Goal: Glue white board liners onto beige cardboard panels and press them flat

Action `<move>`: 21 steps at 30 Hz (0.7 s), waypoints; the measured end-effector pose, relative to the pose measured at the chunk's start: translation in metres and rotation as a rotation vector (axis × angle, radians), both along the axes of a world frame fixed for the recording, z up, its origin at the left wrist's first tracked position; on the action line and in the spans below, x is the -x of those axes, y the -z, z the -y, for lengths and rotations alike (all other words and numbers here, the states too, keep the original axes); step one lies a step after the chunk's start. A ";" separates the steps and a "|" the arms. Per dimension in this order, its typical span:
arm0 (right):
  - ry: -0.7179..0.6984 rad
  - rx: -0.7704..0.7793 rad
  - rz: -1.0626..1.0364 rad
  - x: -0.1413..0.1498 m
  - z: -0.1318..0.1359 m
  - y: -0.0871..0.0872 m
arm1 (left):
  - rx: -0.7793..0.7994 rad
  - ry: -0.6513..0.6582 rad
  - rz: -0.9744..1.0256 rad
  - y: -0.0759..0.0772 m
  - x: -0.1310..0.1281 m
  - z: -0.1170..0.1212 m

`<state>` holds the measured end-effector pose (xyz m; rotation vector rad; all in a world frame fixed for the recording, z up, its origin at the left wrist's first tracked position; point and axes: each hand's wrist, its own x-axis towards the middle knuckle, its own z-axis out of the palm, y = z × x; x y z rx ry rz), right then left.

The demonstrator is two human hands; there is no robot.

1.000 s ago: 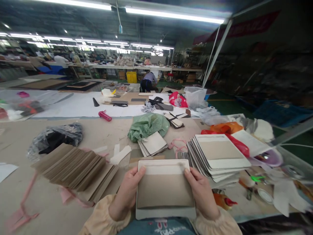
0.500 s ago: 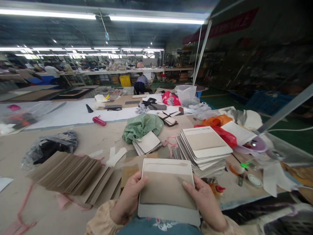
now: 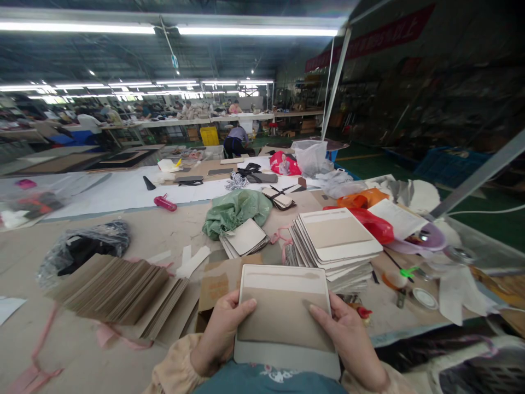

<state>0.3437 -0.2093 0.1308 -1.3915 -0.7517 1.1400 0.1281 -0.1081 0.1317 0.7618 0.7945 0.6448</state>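
Observation:
Between my two hands is a white panel with rounded corners and a brown cardboard piece [image 3: 283,317] lying across it. My left hand [image 3: 223,328] grips its left edge, thumb on top of the cardboard. On the right edge, my right hand [image 3: 348,336] is closed round it, thumb also on the face; the fingers beneath are partly hidden. A tall stack of similar panels [image 3: 336,230] stands beyond my right hand. Left of my left hand, a fanned row of brown cardboard pieces [image 3: 118,293] lies on the table. A smaller stack of white panels [image 3: 245,238] sits ahead.
A green plastic bag [image 3: 235,210] lies mid-table, near a pink tool [image 3: 165,202]. A cardboard box [image 3: 217,282] is just past my left hand. At right are a purple basin [image 3: 435,238], a tape roll [image 3: 425,299] and a metal post [image 3: 479,169]. A person [image 3: 237,141] bends over farther back.
My view has swung to the right and settled. The panel stays in both hands; my left thumb has slid farther in over the cardboard, and my right thumb sits lower.

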 end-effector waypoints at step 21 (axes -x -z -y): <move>0.021 0.070 0.025 0.003 -0.002 0.003 | -0.016 -0.006 0.026 0.004 0.004 0.002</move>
